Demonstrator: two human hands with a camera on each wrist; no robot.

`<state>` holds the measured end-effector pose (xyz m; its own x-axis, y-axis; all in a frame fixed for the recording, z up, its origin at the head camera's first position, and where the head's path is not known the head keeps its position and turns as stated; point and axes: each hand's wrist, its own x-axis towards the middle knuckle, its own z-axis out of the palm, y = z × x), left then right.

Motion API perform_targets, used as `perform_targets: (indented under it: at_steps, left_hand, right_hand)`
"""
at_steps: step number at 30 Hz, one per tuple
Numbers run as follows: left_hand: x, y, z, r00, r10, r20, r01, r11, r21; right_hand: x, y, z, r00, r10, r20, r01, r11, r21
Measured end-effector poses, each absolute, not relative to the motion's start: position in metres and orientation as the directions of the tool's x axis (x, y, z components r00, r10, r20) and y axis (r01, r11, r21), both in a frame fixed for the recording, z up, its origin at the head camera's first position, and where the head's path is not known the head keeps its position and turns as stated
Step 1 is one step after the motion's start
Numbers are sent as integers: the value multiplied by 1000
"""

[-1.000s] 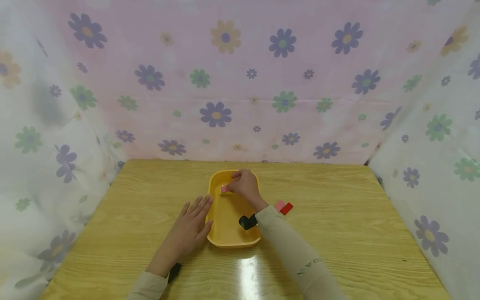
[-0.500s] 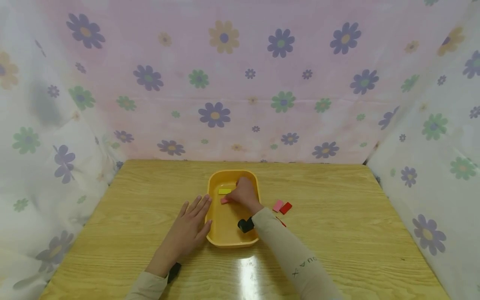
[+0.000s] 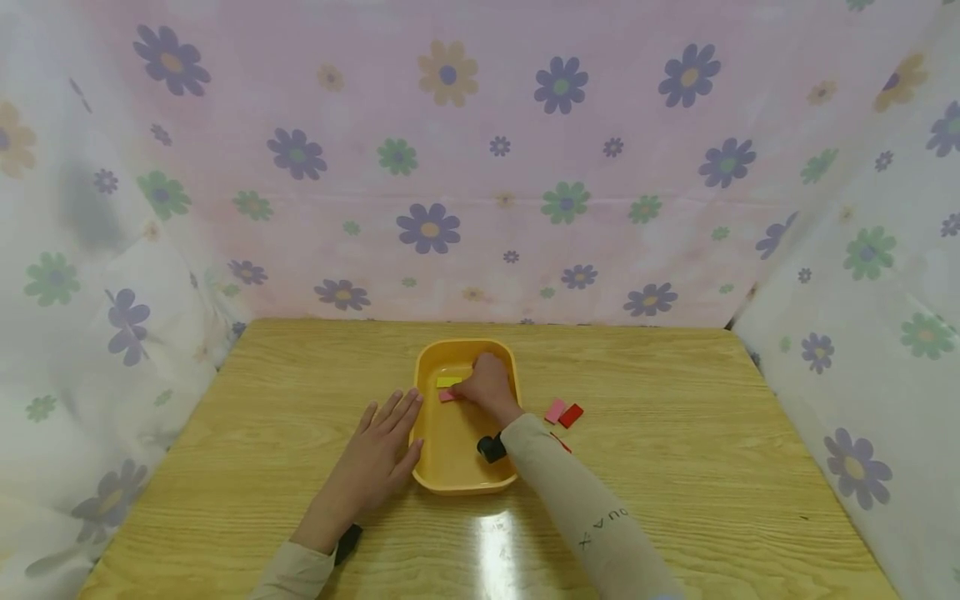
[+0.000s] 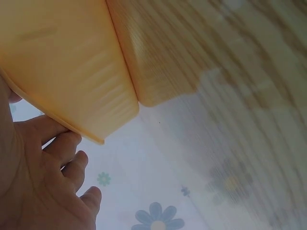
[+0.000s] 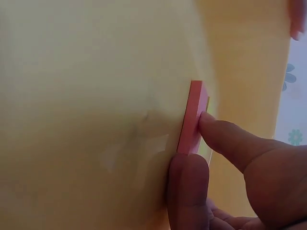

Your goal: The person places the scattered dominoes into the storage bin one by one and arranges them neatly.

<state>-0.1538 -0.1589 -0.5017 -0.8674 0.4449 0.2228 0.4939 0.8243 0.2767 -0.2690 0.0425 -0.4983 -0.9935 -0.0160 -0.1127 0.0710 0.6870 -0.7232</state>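
Note:
Inside the yellow plastic tray [image 3: 457, 471], my right hand [image 3: 489, 387] pinches a small flat pink block [image 3: 447, 396], shaped like a domino. A yellow block [image 3: 449, 382] lies just beyond it, close alongside. In the right wrist view the thumb is on the face of the pink block [image 5: 191, 120], and a fingertip [image 5: 189, 175] is at its end. My left hand [image 3: 378, 450] rests against the tray's left rim with its fingers extended. The left wrist view has the left hand [image 4: 53, 172] touching the outer edge of the tray wall [image 4: 72, 76].
To the right of the tray, a pink block [image 3: 555, 411] and a red block [image 3: 572, 416] lie on the wooden table [image 3: 675, 467]. Another red piece [image 3: 560, 442] shows partly beside the right sleeve [image 3: 577, 500]. A flowered cloth [image 3: 465, 167] hangs behind and at both sides.
My right hand has brought the pink block down from over the yellow one to its near side, then slid it slightly closer. My left hand has stayed on the rim.

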Motion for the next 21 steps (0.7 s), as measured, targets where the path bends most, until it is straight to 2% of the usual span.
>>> perform_targets:
  at_steps: [21]
  left_hand:
    - [-154,-158,-503,-874,437,210,482,832,273]
  right_hand:
    - [-270,42,-504,-991,-35,-129,73,668,-740]
